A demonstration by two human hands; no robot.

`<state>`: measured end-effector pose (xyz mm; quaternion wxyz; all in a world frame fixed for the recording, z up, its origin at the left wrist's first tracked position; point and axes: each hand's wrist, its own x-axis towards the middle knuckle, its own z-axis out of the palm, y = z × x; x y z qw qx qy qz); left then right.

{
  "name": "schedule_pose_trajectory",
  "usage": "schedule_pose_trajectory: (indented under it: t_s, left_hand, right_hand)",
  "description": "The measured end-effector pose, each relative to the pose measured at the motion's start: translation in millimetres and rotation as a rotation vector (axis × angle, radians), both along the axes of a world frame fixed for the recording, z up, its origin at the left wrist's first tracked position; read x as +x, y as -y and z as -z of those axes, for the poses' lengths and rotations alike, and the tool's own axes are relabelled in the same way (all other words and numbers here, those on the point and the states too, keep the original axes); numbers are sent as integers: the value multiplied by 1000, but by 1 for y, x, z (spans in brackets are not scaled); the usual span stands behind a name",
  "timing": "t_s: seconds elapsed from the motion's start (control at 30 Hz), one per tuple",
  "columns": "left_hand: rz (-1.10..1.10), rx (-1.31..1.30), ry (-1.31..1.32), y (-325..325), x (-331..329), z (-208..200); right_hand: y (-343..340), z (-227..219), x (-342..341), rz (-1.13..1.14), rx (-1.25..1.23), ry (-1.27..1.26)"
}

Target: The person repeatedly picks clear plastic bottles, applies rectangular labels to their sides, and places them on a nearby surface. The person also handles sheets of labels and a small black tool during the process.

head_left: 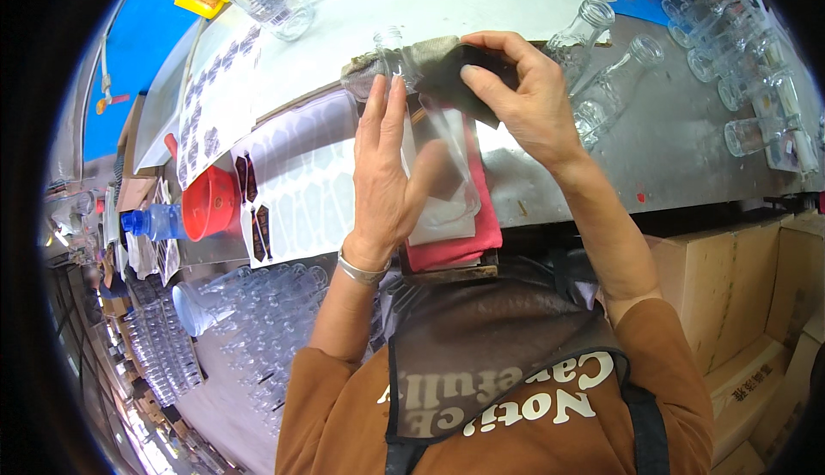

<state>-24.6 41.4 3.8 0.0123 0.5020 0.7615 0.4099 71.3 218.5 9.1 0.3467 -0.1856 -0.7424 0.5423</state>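
A clear glass bottle lies in front of me, its neck pointing away and resting by a rolled greyish cloth. My left hand is stretched along the bottle's left side, fingers straight, thumb blurred over the glass. My right hand pinches a flat black piece, like a thin pad or scraper, between thumb and fingers. It is held against the far right part of the bottle and cloth. Under the bottle lie a white sheet and a folded red cloth.
Left of the bottle is a sheet of printed labels, with a red cup and a blue-capped plastic bottle beyond. Glass bottles stand at right. Many glass pieces are at lower left; cardboard boxes lower right.
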Motion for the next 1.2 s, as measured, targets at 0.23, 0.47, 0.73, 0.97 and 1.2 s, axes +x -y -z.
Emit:
schedule_pose_trajectory:
  t_s: [0.23,0.47,0.73,0.97,1.2]
  left_hand:
    - [6,-44,-16,2,-1,5]
    - [36,13,92,2,1,9]
    - [108,142,512,44,5,13]
    - [113,-2,263,56,28,19]
    - [65,56,217,54,34,27]
  right_hand:
    - [3,2,-12,125,159,-50]
    - [2,-10,-8,11,298,-20]
    - [6,-20,25,-422,511,-129]
    - [20,-37,-1,-346,771,-179]
    - [34,-30,1,-453,728,-43]
